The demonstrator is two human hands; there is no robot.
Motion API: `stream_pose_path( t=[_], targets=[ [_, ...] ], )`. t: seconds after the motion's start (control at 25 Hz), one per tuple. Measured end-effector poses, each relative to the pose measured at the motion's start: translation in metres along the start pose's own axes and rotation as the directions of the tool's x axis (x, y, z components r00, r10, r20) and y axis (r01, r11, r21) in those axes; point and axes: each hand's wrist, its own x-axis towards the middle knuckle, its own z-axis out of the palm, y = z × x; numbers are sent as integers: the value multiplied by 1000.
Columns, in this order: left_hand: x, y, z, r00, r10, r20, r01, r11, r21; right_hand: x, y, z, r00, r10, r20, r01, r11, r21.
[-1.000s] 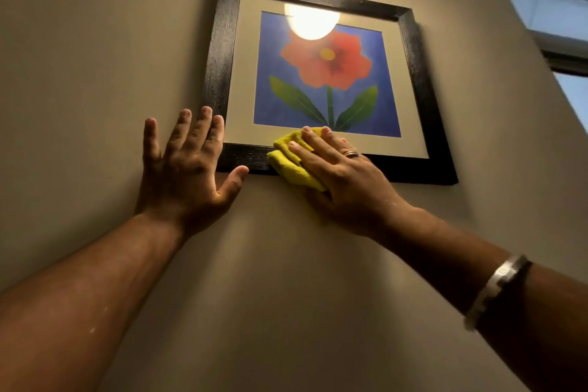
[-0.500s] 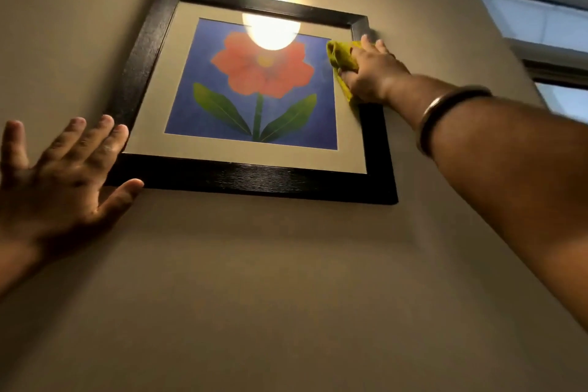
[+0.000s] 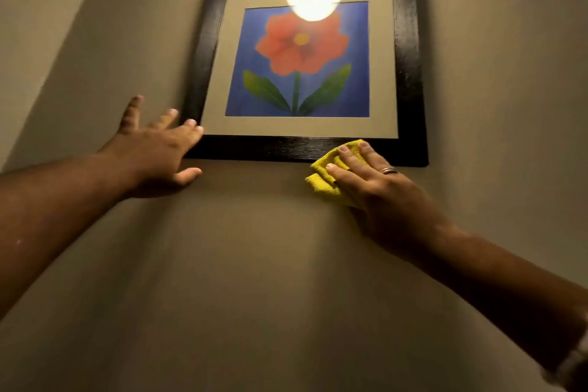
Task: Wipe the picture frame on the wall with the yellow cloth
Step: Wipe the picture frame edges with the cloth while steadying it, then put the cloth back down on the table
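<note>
A black picture frame [image 3: 409, 73] hangs on the beige wall, holding a red flower print on blue with a pale mat. My right hand [image 3: 378, 188] presses the folded yellow cloth [image 3: 324, 175] flat against the frame's bottom rail, right of its middle; part of the cloth hangs below onto the wall. My left hand [image 3: 156, 153] is spread with its fingers apart at the frame's lower left corner, fingertips touching the corner, holding nothing.
A lamp's bright glare [image 3: 313, 5] reflects on the glass near the frame's top. The beige wall [image 3: 238, 264] spreads on all sides; a wall corner line [image 3: 54, 51] runs at the left.
My right hand has carried the cloth from the frame's upper right corner down to the bottom rail. My left hand stays at the lower left corner. The view has shifted.
</note>
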Motion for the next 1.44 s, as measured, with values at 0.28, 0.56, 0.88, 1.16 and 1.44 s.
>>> stream_pose_path(
  t=[0.28, 0.56, 0.88, 1.16, 1.44],
  targets=[
    [-168, -46, -19, 941, 248, 230, -52, 778, -626, 31, -183, 41, 847, -286, 448, -359, 314, 879],
    [-400, -166, 46, 554, 76, 829, 791, 262, -552, -9, -470, 129, 529, -616, 584, -781, -84, 619],
    [-724, -211, 107, -119, -111, 987, 993, 15, 121, -180, -768, 184, 155, -908, 389, -923, 7, 384],
    [-1026, -116, 90, -557, -5, 830, 805, -250, 539, -444, -939, 226, -112, -925, 363, -953, 203, 224],
    [-1188, -32, 96, -676, -132, 725, 735, -187, 652, -622, -1020, 218, -7, -816, 577, -651, 442, 617]
  ],
)
